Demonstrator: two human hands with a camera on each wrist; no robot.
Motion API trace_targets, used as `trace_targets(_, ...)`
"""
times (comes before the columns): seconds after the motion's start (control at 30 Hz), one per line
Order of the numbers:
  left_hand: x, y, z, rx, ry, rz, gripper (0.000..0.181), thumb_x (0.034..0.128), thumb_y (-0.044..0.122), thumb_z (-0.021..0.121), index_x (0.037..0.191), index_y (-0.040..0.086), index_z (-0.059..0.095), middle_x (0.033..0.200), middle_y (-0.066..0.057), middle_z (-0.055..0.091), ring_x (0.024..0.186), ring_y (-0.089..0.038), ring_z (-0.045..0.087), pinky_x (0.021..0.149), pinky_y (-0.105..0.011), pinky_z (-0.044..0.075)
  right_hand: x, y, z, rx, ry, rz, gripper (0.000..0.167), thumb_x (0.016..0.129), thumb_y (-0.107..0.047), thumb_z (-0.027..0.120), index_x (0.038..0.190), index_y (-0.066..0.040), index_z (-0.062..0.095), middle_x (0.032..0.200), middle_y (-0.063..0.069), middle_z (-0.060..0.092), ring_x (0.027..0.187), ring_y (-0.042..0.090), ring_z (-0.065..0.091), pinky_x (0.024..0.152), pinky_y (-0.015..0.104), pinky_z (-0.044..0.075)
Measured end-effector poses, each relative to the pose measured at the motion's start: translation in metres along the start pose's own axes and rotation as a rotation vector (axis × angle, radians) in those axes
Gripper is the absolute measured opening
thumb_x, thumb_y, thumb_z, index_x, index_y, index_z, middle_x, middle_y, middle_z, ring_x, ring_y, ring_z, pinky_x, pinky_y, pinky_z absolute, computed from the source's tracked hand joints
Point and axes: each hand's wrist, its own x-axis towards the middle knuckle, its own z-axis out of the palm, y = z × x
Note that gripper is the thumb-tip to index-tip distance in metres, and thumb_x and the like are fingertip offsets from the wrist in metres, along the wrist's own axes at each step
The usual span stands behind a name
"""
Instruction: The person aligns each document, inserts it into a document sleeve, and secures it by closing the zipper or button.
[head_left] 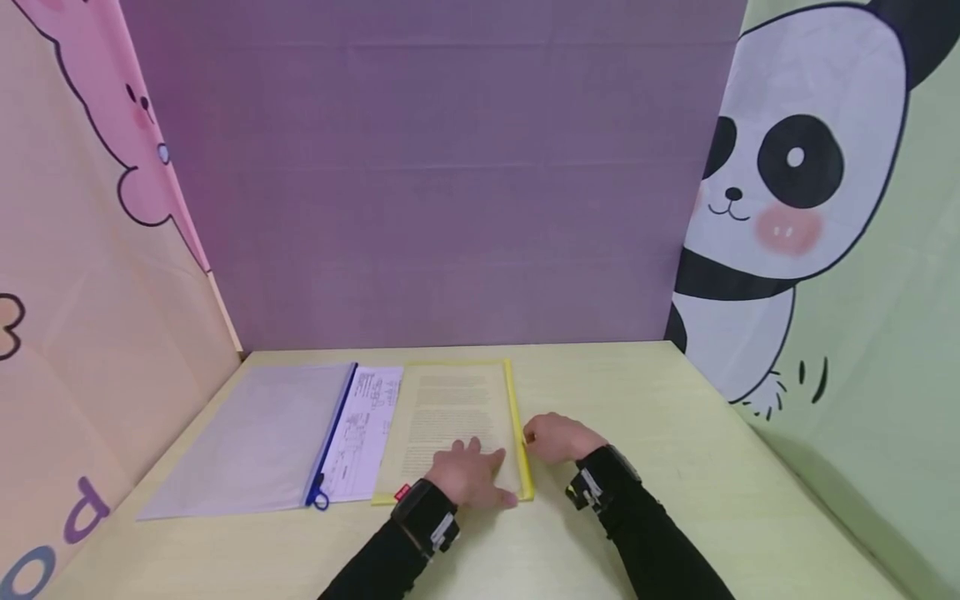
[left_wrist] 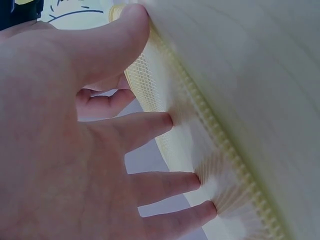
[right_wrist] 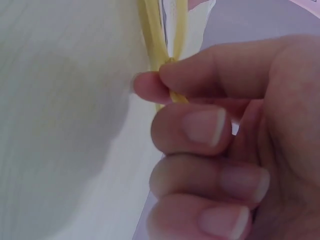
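A yellow-edged zip pouch lies flat on the table, a printed page showing through its clear face. Spread across its near right part, my left hand presses down with fairly straight fingers; the left wrist view shows fingertips dimpling the sheet beside the yellow zip edge. At the pouch's right side, my right hand pinches the zip's yellow pull between thumb and index finger, its other fingers curled. Two yellow zip strips part just above that pinch in the right wrist view. Most of the pull is hidden by the fingers.
Left of the yellow pouch lies a clear zip pouch with a blue zip and a round blue pull. A printed sheet shows between the two pouches. Purple, pink and green sheets surround the pale table.
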Motion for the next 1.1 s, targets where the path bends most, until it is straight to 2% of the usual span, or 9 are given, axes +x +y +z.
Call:
trace_targets(0.3,-0.0008,0.0021,0.0026,0.009,0.007,-0.002,0.079,0.0876,0.070,0.062,0.154,0.028,0.047,0.158,-0.021,0.038,0.142,-0.041,0.037,0.104,-0.061,0.041,-0.0008,-0.0016,-0.0014,0.012,-0.017,0.009,0.016,0.095,-0.006,0.059,0.082,-0.010,0.065,0.070,0.001,0.053,0.061,0.014,0.046,0.058,0.030,0.040)
trace_targets(0.53,-0.0021,0.0028,0.0032,0.004,-0.009,-0.010,0.077,0.0915,0.068,0.058,0.155,0.026,0.044,0.160,-0.022,0.033,0.146,-0.043,0.031,0.106,-0.065,0.037,-0.0024,-0.0032,-0.0001,0.017,-0.012,0.005,0.015,0.094,-0.004,0.059,0.082,-0.010,0.066,0.071,0.001,0.054,0.060,0.015,0.045,0.058,0.030,0.039)
trace_targets(1.1,-0.0059,0.0049,0.0016,0.040,0.017,-0.003,0.076,0.0931,0.067,0.056,0.155,0.025,0.045,0.159,-0.021,0.036,0.145,-0.043,0.034,0.104,-0.067,0.039,-0.0021,-0.0035,-0.0027,-0.016,-0.026,-0.025,0.015,0.089,0.001,0.059,0.082,-0.009,0.068,0.077,0.002,0.058,0.064,0.015,0.046,0.061,0.030,0.039)
